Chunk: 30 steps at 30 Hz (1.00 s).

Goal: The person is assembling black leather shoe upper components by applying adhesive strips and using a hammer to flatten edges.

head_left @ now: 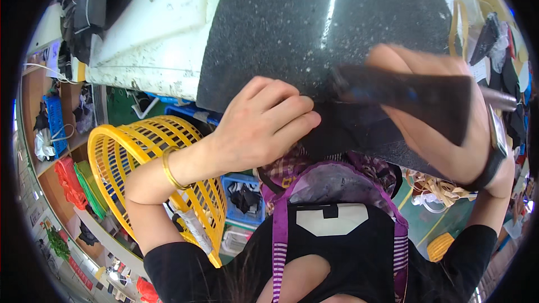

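Observation:
My left hand [266, 120] is closed at the front edge of a black speckled mat [269, 28], its fingers curled on a piece of black sheet material [337, 132] that reaches over the edge toward my lap. To the right, my right hand [415, 62] is raised above the mat, smeared by motion. It is wrapped round a dark flat tapered piece [421, 96] with blue marks, whose left end points toward my left hand. A silvery rod-like end [499, 99] sticks out beside the right wrist; whether that hand holds it is unclear.
A yellow plastic basket [149, 129] stands left below the table, with a blue crate [241, 182] beside it. Bundled black pieces [92, 8] lie on the white tabletop [151, 28] at the far left. Straps and bags [494, 39] crowd the right side.

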### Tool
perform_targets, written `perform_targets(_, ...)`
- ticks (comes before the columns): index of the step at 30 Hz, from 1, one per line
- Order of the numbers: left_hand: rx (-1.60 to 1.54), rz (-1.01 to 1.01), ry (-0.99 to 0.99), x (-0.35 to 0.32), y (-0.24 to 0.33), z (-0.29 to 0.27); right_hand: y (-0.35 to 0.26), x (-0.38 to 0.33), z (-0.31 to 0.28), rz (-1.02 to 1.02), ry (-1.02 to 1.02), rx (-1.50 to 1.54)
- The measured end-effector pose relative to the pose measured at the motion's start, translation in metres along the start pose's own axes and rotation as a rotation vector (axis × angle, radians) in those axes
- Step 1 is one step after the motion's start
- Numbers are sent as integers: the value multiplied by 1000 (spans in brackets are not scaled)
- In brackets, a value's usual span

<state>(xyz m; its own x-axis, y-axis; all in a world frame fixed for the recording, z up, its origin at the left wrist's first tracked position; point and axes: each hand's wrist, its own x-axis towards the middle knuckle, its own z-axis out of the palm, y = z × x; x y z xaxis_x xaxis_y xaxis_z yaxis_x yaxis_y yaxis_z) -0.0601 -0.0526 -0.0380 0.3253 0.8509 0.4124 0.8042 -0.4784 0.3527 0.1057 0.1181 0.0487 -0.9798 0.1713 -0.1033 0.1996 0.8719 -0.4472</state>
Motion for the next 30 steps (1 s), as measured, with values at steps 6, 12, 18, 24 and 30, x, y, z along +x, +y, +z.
perform_targets(6, -15, -11, 20, 10, 4, -1, -6, -12, -6, -113, -147, 8)
perform_targets(12, 29, -230, -113, 35, 13, 0, 7, -29, 1, -170, 28, -6)
perform_targets(18, -111, -228, -102, 53, -4, 4, 40, -47, -8, 72, 305, 11)
perform_targets(24, -700, -574, -143, 159, -90, -45, 55, -53, -37, 168, 505, -161)
perform_targets(30, 214, -198, 28, 204, -92, 3, 81, -49, -52, 254, 678, -300)
